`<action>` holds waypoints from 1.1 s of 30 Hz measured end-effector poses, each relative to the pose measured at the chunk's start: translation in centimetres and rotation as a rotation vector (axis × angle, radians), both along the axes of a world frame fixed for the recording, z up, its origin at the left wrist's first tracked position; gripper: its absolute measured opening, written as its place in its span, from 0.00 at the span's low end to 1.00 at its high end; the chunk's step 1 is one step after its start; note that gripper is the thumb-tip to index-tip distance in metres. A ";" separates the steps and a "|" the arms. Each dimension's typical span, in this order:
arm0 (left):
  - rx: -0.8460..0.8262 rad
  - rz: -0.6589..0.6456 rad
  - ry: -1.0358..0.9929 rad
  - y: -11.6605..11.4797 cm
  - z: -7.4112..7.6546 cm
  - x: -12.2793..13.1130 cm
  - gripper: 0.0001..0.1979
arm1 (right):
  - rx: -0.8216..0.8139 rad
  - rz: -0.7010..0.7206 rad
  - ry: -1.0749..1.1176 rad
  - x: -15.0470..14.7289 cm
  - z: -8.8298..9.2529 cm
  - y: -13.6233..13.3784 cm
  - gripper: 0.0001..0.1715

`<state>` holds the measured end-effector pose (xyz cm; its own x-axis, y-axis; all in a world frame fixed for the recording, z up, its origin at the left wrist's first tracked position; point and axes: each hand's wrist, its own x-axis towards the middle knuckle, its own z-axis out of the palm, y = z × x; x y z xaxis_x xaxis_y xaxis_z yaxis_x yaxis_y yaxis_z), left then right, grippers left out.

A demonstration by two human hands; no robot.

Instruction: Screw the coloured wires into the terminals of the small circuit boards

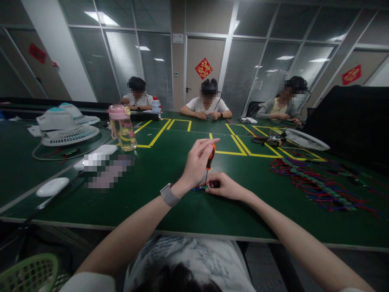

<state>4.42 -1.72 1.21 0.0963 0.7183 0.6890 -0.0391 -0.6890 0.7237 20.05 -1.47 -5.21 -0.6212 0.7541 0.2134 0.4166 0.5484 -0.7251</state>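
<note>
My left hand is closed round the orange and black handle of a screwdriver, with the index finger stretched out. The screwdriver stands nearly upright, its thin shaft pointing down at a small green circuit board with blue wires. Low on the tabletop, my right hand pinches the board's right side between thumb and fingers. A small dark part shows beneath those fingers, too hidden to name. Whether the screwdriver tip touches a screw cannot be made out.
On the green table, many wired circuit boards lie right. A pink-lidded bottle, white fan parts and a white case are left. Yellow tape marks the far half. Three people sit opposite. A green basket stands below the edge.
</note>
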 end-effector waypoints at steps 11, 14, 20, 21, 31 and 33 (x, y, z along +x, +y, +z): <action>0.066 0.072 0.034 -0.6 0.2 0.1 0.07 | 0.011 -0.002 -0.015 0.0 0.0 0.0 0.09; 0.079 0.123 0.036 -0.5 0.3 -0.1 0.06 | 0.019 -0.002 -0.014 0.0 0.1 -0.1 0.09; -0.095 -0.095 -0.104 -0.4 0.4 0.1 0.14 | 0.008 -0.004 -0.006 0.0 0.1 -0.1 0.10; -0.108 -0.097 -0.117 -0.4 0.3 0.2 0.14 | 0.006 -0.004 -0.008 0.0 0.1 -0.1 0.10; 0.080 0.131 -0.025 -0.6 0.1 0.1 0.04 | 0.008 -0.003 -0.012 -0.1 0.2 -0.1 0.08; 0.090 0.157 -0.024 -0.6 0.1 0.0 0.05 | 0.014 -0.006 -0.014 -0.1 0.2 -0.1 0.08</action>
